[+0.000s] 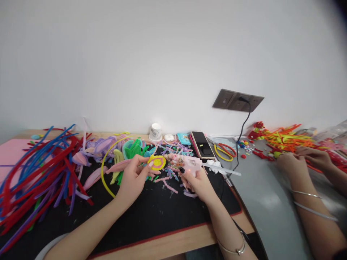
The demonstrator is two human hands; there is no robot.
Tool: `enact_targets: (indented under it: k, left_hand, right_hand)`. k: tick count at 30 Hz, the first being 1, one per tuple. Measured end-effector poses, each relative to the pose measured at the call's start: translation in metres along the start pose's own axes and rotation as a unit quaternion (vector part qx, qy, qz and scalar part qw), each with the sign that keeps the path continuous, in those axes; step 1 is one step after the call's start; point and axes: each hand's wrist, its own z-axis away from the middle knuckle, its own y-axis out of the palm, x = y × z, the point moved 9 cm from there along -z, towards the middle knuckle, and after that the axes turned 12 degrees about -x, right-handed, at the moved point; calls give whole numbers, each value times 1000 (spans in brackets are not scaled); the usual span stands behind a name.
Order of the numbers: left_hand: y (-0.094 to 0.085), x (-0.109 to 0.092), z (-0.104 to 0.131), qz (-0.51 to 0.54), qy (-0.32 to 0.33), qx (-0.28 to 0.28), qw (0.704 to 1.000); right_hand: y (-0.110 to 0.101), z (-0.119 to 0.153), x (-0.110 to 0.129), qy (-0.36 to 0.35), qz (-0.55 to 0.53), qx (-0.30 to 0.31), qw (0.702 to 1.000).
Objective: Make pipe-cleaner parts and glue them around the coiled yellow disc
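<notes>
Between the thumb and fingers of my left hand (137, 175) is a flat yellow and pink pipe-cleaner disc (157, 163). My right hand (197, 182) is wrapped round the handle of a pink glue gun (187, 161), its nozzle pointing left at the disc's right edge. Whether the nozzle touches the disc, I cannot tell. A clear glue stick (223, 168) sticks out of the back of the gun. A yellow pipe cleaner (103, 175) curves beside my left hand. Cut pipe-cleaner pieces (170, 186) are scattered under and behind both hands, on a black mat (151, 220).
Red, blue and purple pipe cleaners (51, 173) heap at the left. Behind stand a paper cup (155, 131), a phone (202, 145) and scissors (225, 151). A black cord (245, 122) hangs from the wall socket (235, 100). At right, a co-worker's hands (294, 166) work near orange pipe cleaners (290, 139).
</notes>
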Motion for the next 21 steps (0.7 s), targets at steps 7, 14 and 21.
enact_targets:
  k: [7, 14, 21]
  left_hand:
    - [-2, -4, 0, -4, 2, -6, 1000]
    - [-4, -6, -1, 12, 5, -15, 1000]
    - [-5, -9, -1, 15, 5, -25, 1000]
  right_hand:
    - [0, 0, -1, 2, -6, 1, 1000]
    - [-1, 0, -4, -4, 7, 3, 1000]
    - [-1, 0, -3, -1, 8, 6, 1000]
